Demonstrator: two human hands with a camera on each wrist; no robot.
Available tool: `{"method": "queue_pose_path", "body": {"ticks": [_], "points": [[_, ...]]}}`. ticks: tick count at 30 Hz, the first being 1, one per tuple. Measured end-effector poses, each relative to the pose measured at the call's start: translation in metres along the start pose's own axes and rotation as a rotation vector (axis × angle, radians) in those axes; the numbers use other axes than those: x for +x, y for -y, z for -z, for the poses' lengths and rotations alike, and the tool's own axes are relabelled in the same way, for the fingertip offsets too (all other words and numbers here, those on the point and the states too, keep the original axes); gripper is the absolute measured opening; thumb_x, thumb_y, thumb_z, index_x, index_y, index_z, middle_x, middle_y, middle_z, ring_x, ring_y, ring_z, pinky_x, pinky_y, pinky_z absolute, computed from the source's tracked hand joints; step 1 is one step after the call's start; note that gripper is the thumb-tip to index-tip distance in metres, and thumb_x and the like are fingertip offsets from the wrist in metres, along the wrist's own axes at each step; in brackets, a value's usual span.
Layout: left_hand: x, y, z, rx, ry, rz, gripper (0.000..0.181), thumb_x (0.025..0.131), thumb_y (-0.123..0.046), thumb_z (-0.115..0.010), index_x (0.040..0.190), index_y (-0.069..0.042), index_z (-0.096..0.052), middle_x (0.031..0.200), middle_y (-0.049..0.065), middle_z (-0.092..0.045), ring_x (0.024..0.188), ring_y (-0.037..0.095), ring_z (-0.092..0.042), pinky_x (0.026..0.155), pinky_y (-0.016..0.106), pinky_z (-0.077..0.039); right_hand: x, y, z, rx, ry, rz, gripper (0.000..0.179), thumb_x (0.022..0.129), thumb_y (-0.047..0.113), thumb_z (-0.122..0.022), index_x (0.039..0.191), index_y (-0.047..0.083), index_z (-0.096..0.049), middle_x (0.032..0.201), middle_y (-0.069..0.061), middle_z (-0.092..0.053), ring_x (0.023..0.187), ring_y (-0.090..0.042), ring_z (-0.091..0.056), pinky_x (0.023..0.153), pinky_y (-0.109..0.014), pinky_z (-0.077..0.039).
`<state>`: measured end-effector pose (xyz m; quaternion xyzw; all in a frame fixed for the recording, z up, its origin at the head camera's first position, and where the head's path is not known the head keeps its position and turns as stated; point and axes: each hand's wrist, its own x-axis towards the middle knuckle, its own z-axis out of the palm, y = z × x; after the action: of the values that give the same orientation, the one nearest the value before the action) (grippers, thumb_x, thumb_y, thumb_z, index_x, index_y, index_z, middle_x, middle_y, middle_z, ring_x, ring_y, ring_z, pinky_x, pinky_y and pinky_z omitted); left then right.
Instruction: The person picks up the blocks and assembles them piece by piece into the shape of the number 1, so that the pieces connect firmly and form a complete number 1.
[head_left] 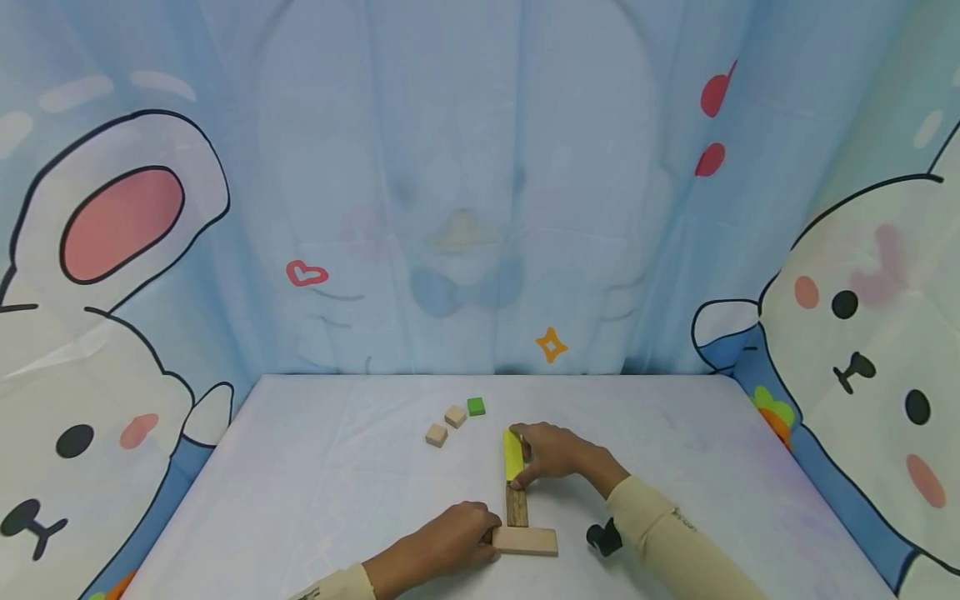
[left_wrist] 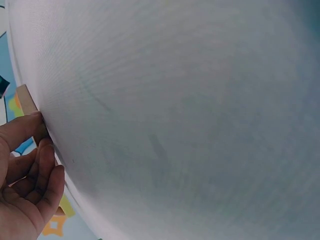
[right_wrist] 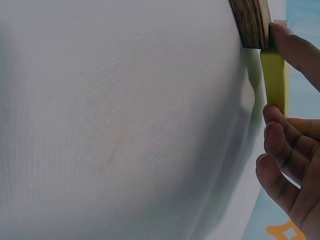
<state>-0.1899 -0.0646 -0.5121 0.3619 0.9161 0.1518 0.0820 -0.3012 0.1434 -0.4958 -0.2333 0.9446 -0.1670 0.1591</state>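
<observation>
- Left hand [head_left: 465, 536] pinches pale plank [head_left: 527, 542], farthest from the worktop's [head_left: 337, 467] far edge;
- right hand [head_left: 558, 452] pinches yellow block [head_left: 512, 457], aligned beyond brown block [head_left: 517, 507]; T-shape apparently formed;
- three cubes [head_left: 455, 416] nearer far edge, seemingly unused.

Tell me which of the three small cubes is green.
The rightmost cube in the head view is green; the middle cube and the leftmost cube are pale tan.
</observation>
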Motion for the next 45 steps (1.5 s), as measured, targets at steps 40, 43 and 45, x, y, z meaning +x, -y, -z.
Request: {"method": "queue_pose_path", "body": {"ticks": [40, 43, 45], "points": [[0.0004, -0.0012, 0.0008, 0.002, 0.004, 0.008, 0.014, 0.087, -0.022, -0.080, 0.094, -0.013, -0.074, 0.071, -0.014, -0.053, 0.064, -0.004, -0.043, 0.059, 0.013, -0.040, 0.0062, -0.0060, -0.0026, 0.048, 0.060, -0.005, 0.087, 0.072, 0.040, -0.090, 0.141, 0.004, -0.050, 0.086, 0.003, -0.056, 0.079, -0.012, -0.052, 0.071, -0.031, -0.044], [0.0004, -0.0020, 0.0012, 0.005, 0.004, 0.014, 0.014, 0.086, -0.022, -0.080, 0.094, -0.013, -0.073, 0.071, -0.014, -0.053, 0.064, -0.003, -0.043, 0.060, 0.013, -0.040, 0.0059, -0.0054, -0.0023, 0.052, 0.059, -0.006, 0.088, 0.072, 0.039, -0.090, 0.141, 0.004, -0.050, 0.086, 0.003, -0.056, 0.079, -0.012, -0.052, 0.071, -0.031, -0.044], [0.0002, -0.0026, 0.0011, 0.001, 0.001, 0.020, 0.013, 0.086, -0.021, -0.080, 0.094, -0.013, -0.074, 0.071, -0.014, -0.053, 0.064, -0.004, -0.043, 0.059, 0.013, -0.040, 0.0053, -0.0046, -0.0018, 0.052, 0.058, -0.014, 0.088, 0.071, 0.040, -0.090, 0.141, 0.004, -0.050, 0.086, 0.003, -0.056, 0.079, -0.012, -0.052, 0.070, -0.031, -0.044]]}}
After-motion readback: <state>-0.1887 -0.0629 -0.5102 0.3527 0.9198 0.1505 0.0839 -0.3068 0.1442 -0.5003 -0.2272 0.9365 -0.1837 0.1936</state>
